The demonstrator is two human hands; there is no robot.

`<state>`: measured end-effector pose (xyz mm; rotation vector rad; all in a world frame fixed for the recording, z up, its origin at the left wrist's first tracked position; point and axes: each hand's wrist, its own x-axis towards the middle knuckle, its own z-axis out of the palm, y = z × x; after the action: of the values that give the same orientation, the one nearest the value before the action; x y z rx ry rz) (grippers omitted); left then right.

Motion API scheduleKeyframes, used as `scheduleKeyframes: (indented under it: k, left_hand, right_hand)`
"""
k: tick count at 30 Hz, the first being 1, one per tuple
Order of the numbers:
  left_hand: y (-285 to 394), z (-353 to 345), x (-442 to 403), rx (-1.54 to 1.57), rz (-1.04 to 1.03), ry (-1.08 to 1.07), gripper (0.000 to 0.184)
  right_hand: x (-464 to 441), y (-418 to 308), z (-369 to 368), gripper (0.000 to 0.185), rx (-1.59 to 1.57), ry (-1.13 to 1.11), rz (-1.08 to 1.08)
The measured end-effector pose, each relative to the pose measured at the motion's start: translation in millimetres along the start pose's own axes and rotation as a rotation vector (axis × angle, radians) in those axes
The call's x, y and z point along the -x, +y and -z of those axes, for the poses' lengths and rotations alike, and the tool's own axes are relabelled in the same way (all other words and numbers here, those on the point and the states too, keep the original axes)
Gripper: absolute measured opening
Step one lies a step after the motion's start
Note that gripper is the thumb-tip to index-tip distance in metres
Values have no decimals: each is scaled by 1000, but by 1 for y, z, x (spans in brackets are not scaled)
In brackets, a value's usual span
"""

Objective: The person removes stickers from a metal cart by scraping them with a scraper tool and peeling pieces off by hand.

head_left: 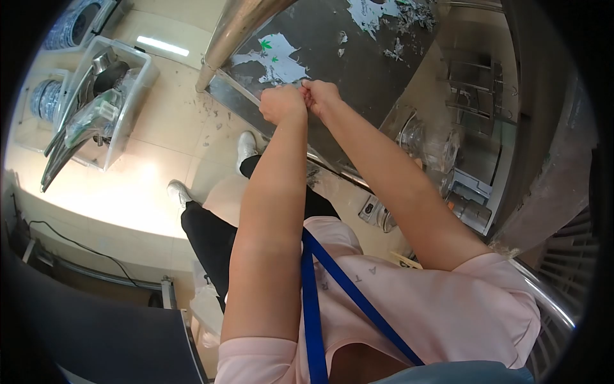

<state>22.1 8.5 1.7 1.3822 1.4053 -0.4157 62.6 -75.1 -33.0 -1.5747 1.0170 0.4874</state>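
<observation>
My left hand (283, 104) and my right hand (322, 96) are close together, both with fingers closed, over the near edge of a dark metal tabletop (332, 70). Just beyond the fingertips, a torn white paper label (275, 59) with green leaf marks lies against the surface, its edges ragged. A small pale bit shows between the hands, but my fingers hide most of it. Farther off on the tabletop is another ragged white label piece (371, 16), with crumpled grey scraps (416, 18) beside it.
A clear plastic bin (144, 86) holding metal parts and bagged items stands on the floor at left. Steel tubing (236, 35) borders the tabletop. Metal racks (473, 89) and a tape-like roll (409, 137) are at right. Small scraps (208, 118) litter the tiled floor.
</observation>
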Motion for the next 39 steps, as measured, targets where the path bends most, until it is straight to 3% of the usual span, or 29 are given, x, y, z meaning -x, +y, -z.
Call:
scheduleKeyframes:
  k: [13, 19, 25, 39]
  left_hand:
    - [-20, -12, -38, -25, -161, -77, 25]
    - [-28, 2, -31, -111, -243, 85, 26]
    - [-22, 9, -30, -61, -175, -58, 27]
    - [-1, 21, -7, 76, -3, -78, 27]
  right_hand:
    - [9, 12, 1, 5, -75, -6, -7]
    - [18, 14, -15, 4, -97, 36, -53]
    - [25, 13, -21, 5, -128, 74, 43]
    - [22, 4, -26, 8, -3, 105, 44]
